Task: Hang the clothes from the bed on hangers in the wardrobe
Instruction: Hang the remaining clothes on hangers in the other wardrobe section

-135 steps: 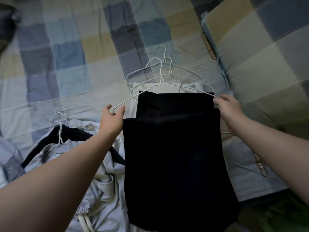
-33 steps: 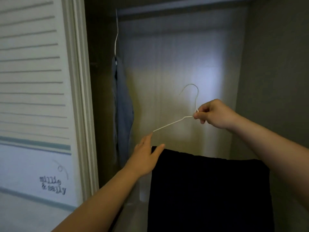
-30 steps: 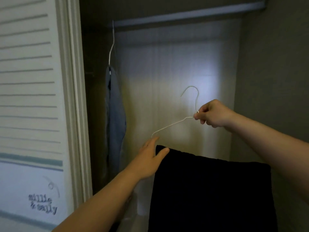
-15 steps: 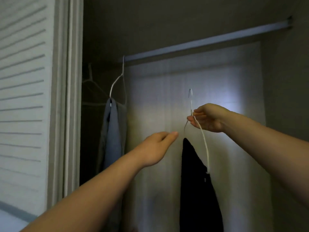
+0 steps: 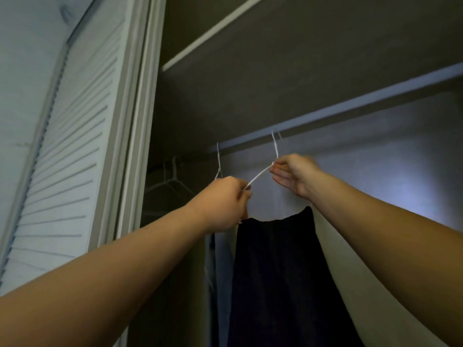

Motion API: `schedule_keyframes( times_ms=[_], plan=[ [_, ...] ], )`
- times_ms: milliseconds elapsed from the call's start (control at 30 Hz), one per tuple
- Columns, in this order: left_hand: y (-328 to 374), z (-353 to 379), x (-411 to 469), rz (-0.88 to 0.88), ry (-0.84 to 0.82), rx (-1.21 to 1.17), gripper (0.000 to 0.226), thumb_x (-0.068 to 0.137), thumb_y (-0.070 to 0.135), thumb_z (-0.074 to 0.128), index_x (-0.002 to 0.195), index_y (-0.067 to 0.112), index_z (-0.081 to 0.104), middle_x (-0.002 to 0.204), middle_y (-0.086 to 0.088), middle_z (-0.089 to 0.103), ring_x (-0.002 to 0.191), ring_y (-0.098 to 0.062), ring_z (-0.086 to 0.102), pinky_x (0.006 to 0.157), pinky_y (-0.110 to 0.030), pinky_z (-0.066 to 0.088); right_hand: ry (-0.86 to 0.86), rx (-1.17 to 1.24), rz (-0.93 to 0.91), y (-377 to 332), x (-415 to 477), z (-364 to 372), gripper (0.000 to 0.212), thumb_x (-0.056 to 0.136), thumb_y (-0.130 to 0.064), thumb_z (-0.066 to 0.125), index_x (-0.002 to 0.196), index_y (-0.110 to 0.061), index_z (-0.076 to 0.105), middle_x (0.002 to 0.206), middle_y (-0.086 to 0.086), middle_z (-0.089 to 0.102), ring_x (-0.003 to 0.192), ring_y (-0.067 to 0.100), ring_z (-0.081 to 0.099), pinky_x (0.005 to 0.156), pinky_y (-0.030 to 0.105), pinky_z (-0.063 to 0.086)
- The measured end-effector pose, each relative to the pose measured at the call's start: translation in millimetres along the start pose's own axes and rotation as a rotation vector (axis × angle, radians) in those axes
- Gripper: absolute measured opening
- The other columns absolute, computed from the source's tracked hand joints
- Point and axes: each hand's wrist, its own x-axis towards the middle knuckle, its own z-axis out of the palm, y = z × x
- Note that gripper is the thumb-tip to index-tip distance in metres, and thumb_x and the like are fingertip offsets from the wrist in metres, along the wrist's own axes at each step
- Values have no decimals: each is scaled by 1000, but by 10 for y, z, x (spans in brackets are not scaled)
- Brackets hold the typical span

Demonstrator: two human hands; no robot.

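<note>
Just under the rail (image 5: 350, 106), my right hand (image 5: 292, 175) pinches the neck of the white wire hanger (image 5: 259, 176), whose hook reaches up to the rail. My left hand (image 5: 223, 204), lower and further left, is clenched round its sloping arm. The dark garment (image 5: 278, 284) hangs from it below the rail, just beside a grey-blue garment (image 5: 220, 259) to the left.

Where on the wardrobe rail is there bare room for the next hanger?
The rail is bare from the white hanger holding the dark garment rightward to the picture's edge. Left of it is crowded: a second hanger with a grey-blue garment, then empty hangers by the door frame.
</note>
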Motion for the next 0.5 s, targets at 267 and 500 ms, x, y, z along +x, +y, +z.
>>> schedule_keyframes(
  times_ms=[267,500],
  plan=[
    [5,-291,321,-43,161,146,21,105,27,41,99,20,60,86,-2,63,78,-18,63,75,-36,56,-95,54,-84,-246,425,445,10,84,-3,68,85,-11,63,80,2,66,74,10,63,70,29,52],
    [-108,-402,600,-142,106,201,14,104,27,45,102,21,58,90,-2,63,82,-17,63,77,-35,55,-155,-15,-81,-256,659,686,23,81,-11,74,101,-11,64,97,3,66,92,12,61,75,34,51]
  ],
)
